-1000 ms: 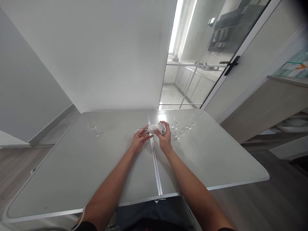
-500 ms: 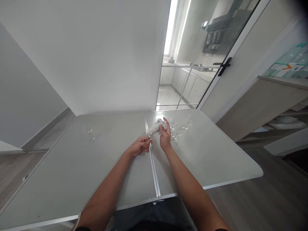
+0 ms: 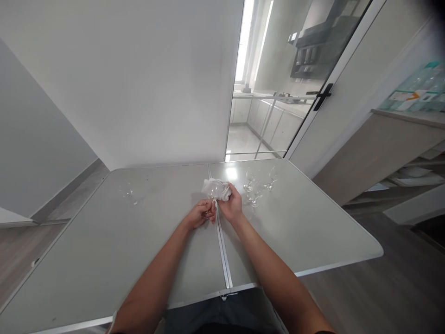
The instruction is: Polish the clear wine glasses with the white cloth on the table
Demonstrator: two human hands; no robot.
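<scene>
Over the middle of the table, my left hand [image 3: 203, 213] is closed round the stem and foot of a clear stemmed glass [image 3: 216, 190]. My right hand [image 3: 232, 205] grips a white cloth [image 3: 225, 191], which lies behind and against the bowl of the glass. Part of the cloth shows through the bowl. The fingers of my right hand are partly hidden behind the cloth. Just right of this hand, several stemmed glasses [image 3: 255, 198] stand on the table.
Another clear glass [image 3: 129, 191] lies on its side at the table's far left. A metal-edged seam [image 3: 222, 250] splits the grey table [image 3: 299, 222]. Beyond it are a white wall [image 3: 156, 93] and a glass door [image 3: 257, 125]; bottles [image 3: 417, 90] sit on a shelf at right.
The right hand and cloth have moved left and a little nearer me, from the glass's far end to along its bowl. The glass has turned more upright. The left hand keeps its hold.
</scene>
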